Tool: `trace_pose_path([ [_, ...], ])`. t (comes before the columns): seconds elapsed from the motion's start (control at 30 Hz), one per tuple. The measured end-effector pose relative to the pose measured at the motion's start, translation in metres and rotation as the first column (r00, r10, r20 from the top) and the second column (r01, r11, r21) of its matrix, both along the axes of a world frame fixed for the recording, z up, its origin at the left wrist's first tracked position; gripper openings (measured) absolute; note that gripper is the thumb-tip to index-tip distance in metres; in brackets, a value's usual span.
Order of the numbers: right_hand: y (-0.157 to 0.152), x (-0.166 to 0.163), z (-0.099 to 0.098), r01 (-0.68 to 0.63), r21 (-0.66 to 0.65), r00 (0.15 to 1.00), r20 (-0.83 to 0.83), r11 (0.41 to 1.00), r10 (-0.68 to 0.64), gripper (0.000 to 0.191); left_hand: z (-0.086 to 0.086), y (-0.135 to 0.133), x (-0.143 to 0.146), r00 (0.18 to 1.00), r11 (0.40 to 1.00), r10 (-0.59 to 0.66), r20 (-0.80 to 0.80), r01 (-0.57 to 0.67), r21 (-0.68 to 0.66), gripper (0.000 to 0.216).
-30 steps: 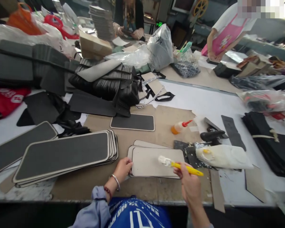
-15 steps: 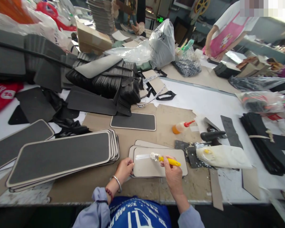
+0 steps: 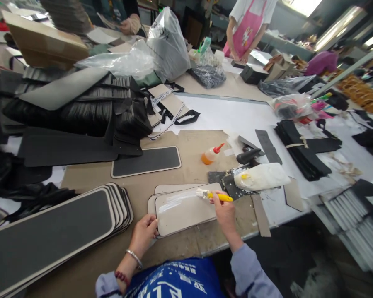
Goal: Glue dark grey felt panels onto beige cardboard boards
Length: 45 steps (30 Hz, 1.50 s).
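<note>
My right hand (image 3: pixel 224 212) is closed round a yellow-handled glue brush (image 3: pixel 214 195), whose white bristles rest on the top grey board (image 3: pixel 186 211) of a small stack in front of me. A pale streak of glue runs along that board's far edge. My left hand (image 3: pixel 144 231) pinches the board's left edge, fingers curled over it. A white glue-smeared bag (image 3: pixel 261 177) lies just right of the stack.
A fanned pile of long black-faced boards (image 3: pixel 56 231) lies to the left, one single black board (image 3: pixel 146 161) beyond the stack. An orange glue bottle (image 3: pixel 210 155) stands behind. Black material heaps (image 3: pixel 81 107) fill the far left. Other people work at the table's far end.
The brush has swept a glue streak across the board, and my right hand now sits further right. The camera has tilted and swung right.
</note>
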State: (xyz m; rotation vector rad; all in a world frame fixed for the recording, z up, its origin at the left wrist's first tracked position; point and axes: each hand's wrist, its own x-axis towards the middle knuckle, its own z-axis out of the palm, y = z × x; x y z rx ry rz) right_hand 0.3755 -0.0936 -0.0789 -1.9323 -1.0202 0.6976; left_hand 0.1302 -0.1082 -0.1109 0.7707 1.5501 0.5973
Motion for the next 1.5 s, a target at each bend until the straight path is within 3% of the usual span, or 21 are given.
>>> trace_pose_path([
  [0.13,-0.007,0.037,0.004,0.072,-0.006,0.991,0.115,0.997,-0.071,0.034,0.002,0.000,0.001,1.000,1.000,-0.012,-0.025,0.012,0.004,0.023],
  [0.27,-0.018,0.052,0.014,0.052,-0.018,0.959,0.278,0.998,-0.045,0.032,0.005,0.000,0.002,1.000,1.000,-0.008,-0.028,0.008,0.018,0.025],
  [0.43,-0.037,0.048,0.011,-0.169,0.047,0.797,0.594,0.984,0.108,0.029,0.005,-0.002,0.000,1.000,0.999,-0.004,-0.007,0.005,0.036,0.025],
  [0.57,-0.051,0.002,-0.002,-0.346,0.077,0.686,0.701,0.935,0.196,0.025,0.004,-0.002,-0.001,1.000,0.999,0.007,0.018,-0.007,0.046,0.025],
  [0.73,-0.070,-0.083,0.005,-0.577,0.086,0.678,0.604,0.812,0.418,0.024,0.007,-0.002,-0.001,0.998,0.999,0.019,0.053,-0.021,0.041,0.020],
  [0.83,-0.077,-0.106,0.016,-0.629,0.138,0.724,0.461,0.765,0.513,0.024,0.007,-0.002,-0.001,0.997,0.999,0.010,0.072,-0.013,0.044,0.014],
  [0.9,-0.075,-0.109,0.019,-0.603,0.175,0.776,0.355,0.778,0.522,0.023,0.005,-0.002,-0.001,0.997,0.999,0.010,0.072,-0.013,0.042,0.010],
  [1.0,-0.063,-0.108,0.016,-0.486,0.193,0.870,0.200,0.852,0.451,0.022,-0.001,-0.003,-0.001,0.997,0.999,0.032,0.071,-0.035,0.030,0.008],
  [1.1,-0.051,-0.104,0.007,-0.429,0.160,0.903,0.110,0.889,0.416,0.024,-0.004,-0.003,-0.001,0.996,0.998,0.056,0.071,-0.058,0.027,0.007],
  [1.3,-0.052,-0.067,0.007,-0.253,0.157,0.942,0.263,0.955,0.206,0.029,-0.007,-0.004,-0.002,0.995,0.997,0.063,0.077,-0.066,0.031,0.007],
  [1.37,-0.059,-0.066,0.012,-0.248,0.147,0.948,0.240,0.958,0.208,0.028,-0.007,-0.004,-0.002,0.995,0.998,0.056,0.079,-0.059,0.032,0.006],
  [1.5,-0.074,-0.092,0.012,-0.350,0.115,0.936,0.085,0.930,0.342,0.026,-0.008,-0.004,-0.004,0.996,0.999,0.033,0.084,-0.036,0.039,0.007],
])
